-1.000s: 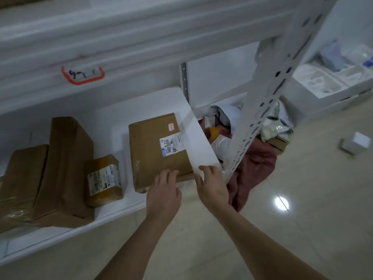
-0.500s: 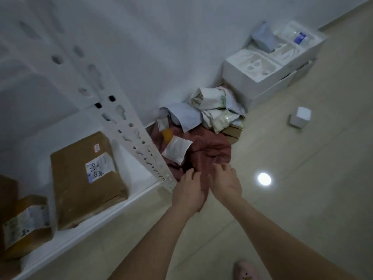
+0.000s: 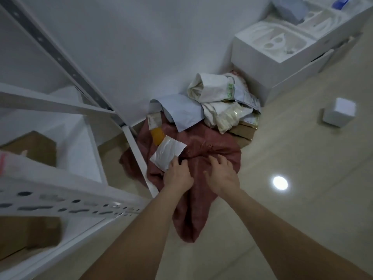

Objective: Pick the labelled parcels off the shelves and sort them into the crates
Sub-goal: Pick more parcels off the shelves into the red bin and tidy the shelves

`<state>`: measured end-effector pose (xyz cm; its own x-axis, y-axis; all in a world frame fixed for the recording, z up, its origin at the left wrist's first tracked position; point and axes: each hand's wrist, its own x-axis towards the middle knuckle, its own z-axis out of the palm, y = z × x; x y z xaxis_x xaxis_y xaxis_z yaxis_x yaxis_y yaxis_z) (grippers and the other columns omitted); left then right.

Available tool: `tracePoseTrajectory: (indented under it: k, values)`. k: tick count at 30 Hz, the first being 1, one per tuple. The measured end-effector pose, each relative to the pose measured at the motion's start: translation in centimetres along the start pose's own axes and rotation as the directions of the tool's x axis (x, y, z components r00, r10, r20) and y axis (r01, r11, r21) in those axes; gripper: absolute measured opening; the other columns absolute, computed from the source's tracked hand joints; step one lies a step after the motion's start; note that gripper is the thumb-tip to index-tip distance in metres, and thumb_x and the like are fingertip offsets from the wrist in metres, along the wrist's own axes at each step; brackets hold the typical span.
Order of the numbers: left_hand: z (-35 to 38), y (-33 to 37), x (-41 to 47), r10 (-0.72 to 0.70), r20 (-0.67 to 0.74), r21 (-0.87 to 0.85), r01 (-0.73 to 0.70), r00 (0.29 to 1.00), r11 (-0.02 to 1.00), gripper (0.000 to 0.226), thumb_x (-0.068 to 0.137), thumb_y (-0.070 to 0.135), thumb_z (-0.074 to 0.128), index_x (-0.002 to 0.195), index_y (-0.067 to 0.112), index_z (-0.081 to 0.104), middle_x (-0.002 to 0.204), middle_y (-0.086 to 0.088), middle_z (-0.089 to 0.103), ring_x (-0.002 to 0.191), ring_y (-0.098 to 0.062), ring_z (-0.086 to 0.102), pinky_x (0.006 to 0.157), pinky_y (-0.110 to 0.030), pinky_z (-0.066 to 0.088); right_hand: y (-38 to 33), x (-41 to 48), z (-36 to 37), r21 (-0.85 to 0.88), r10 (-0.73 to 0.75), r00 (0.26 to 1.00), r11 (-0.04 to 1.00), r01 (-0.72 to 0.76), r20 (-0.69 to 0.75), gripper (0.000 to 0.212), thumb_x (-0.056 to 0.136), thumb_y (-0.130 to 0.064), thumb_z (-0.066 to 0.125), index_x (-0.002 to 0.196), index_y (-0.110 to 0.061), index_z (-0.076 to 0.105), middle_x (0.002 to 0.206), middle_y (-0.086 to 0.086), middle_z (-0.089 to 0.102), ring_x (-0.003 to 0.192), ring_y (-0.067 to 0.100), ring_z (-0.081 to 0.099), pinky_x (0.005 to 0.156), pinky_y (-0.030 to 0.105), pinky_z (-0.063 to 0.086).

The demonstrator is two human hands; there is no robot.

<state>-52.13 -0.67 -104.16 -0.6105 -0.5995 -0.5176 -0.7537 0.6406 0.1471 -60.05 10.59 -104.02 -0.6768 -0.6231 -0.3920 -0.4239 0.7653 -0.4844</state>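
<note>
A dull red sack (image 3: pixel 210 150) lies on the floor beside the white shelf rack (image 3: pixel 60 190). On it rest a small silver-white pouch (image 3: pixel 167 153), an orange packet (image 3: pixel 157 135), a pale blue mailer (image 3: pixel 181 112) and a heap of white and cream bags (image 3: pixel 220 98). My left hand (image 3: pixel 177 172) reaches down with its fingertips touching the near edge of the silver-white pouch. My right hand (image 3: pixel 222 174) hovers spread over the sack and holds nothing. Brown cardboard parcels (image 3: pixel 38 146) sit on the rack's shelves at the left.
White boxes with moulded inserts (image 3: pixel 282 49) stand against the wall at the upper right. A small white cube box (image 3: pixel 341 114) sits on the glossy tiled floor, near a bright light reflection (image 3: pixel 280 182). A slanted rack upright (image 3: pixel 139 158) stands just left of the sack.
My view has swung from the shelf's brown parcel down to the floor pile. Both hands left the shelf edge, moved right and down, and now reach the sack and pouch.
</note>
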Motion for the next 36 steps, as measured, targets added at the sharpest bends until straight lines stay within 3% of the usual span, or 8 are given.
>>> tracePoseTrajectory:
  k: [5,10,15,19,23,28,33,36]
  values:
    - [2.9,-1.2,6.1,-0.068,0.012,-0.03,0.068,0.998,0.997,0.058,0.092,0.031,0.053,0.146,0.022,0.032,0.158,-0.014,0.002,0.144,-0.03,0.012,0.113,-0.045,0.027,1.6,4.7,3.8,0.033,-0.047,0.999,0.998,0.047,0.003,0.057,0.097,-0.037,0.045,0.148,-0.018,0.029,0.155,0.009,0.022,0.14,0.029,0.022,0.111,0.042,0.03]
    - [3.9,-1.8,8.0,-0.093,-0.053,-0.056,0.09,0.994,0.994,0.05,0.089,0.024,0.056,0.134,0.007,0.043,0.144,-0.008,0.033,0.13,-0.027,0.036,0.103,-0.045,0.04,2.5,5.5,4.9,0.042,-0.058,0.998,0.997,0.059,-0.025,0.056,0.096,-0.035,0.047,0.147,-0.018,0.031,0.151,0.009,0.026,0.136,0.03,0.027,0.109,0.04,0.032]
    - [1.6,-0.7,3.9,-0.077,-0.402,-0.236,-0.022,0.912,0.971,0.031,0.092,0.017,0.055,0.122,0.011,0.058,0.123,-0.005,0.056,0.108,-0.023,0.056,0.085,-0.038,0.05,1.5,3.4,3.0,0.251,0.05,0.999,0.967,-0.046,-0.01,0.053,0.093,-0.032,0.054,0.142,-0.018,0.039,0.141,0.009,0.04,0.126,0.029,0.044,0.103,0.036,0.039]
    - [-2.9,1.3,-1.4,-0.308,-0.481,-0.551,-0.009,0.821,0.834,0.021,0.091,0.015,0.06,0.11,0.013,0.069,0.107,-0.002,0.068,0.096,-0.018,0.062,0.078,-0.026,0.047,-0.4,-0.3,0.9,0.695,0.23,0.957,0.658,-0.288,0.179,0.049,0.088,-0.029,0.064,0.132,-0.016,0.048,0.122,0.003,0.054,0.11,0.02,0.057,0.094,0.034,0.048]
    - [-5.9,2.8,-5.6,-0.411,-0.22,-0.884,-0.002,0.884,0.468,0.018,0.081,0.008,0.071,0.095,0.012,0.061,0.085,0.003,0.065,0.081,-0.014,0.063,0.072,-0.024,0.051,-2.2,-4.2,-1.7,0.845,0.317,0.859,0.233,-0.482,0.402,0.013,0.088,-0.025,0.066,0.092,-0.015,0.059,0.07,-0.002,0.057,0.047,0.003,0.054,0.044,0.018,0.042]
    - [-8.2,3.6,-12.4,-0.184,0.124,-0.988,0.139,0.975,0.072,0.035,0.084,-0.01,0.057,0.117,0.003,0.056,0.107,-0.016,0.067,0.094,-0.03,0.066,0.076,-0.039,0.058,-3.3,-9.3,-6.4,0.867,0.384,0.78,-0.155,-0.474,0.494,0.037,0.085,-0.014,0.07,0.116,0.003,0.06,0.097,0.015,0.068,0.077,0.027,0.066,0.06,0.033,0.056]
    - [-10.4,3.0,-18.1,-0.226,0.066,-0.981,0.105,0.972,0.164,0.031,0.086,-0.001,0.063,0.115,0.01,0.057,0.101,-0.01,0.064,0.082,-0.018,0.063,0.064,-0.027,0.054,-4.5,-14.5,-11.7,0.905,0.506,0.787,0.027,-0.424,0.353,0.023,0.088,0.008,0.056,0.102,-0.011,0.057,0.075,0.006,0.058,0.062,0.017,0.053,0.058,0.029,0.045]
    - [-11.1,2.0,-21.6,-0.262,0.021,-0.948,0.102,0.965,0.3,0.039,0.085,0.006,0.067,0.123,0.003,0.057,0.101,-0.014,0.067,0.087,-0.024,0.064,0.083,-0.039,0.054,-4.5,-18.2,-12.7,0.875,0.528,0.805,0.215,-0.433,0.269,0.029,0.085,0.012,0.05,0.102,-0.01,0.059,0.078,0.009,0.059,0.065,0.021,0.054,0.056,0.026,0.043]
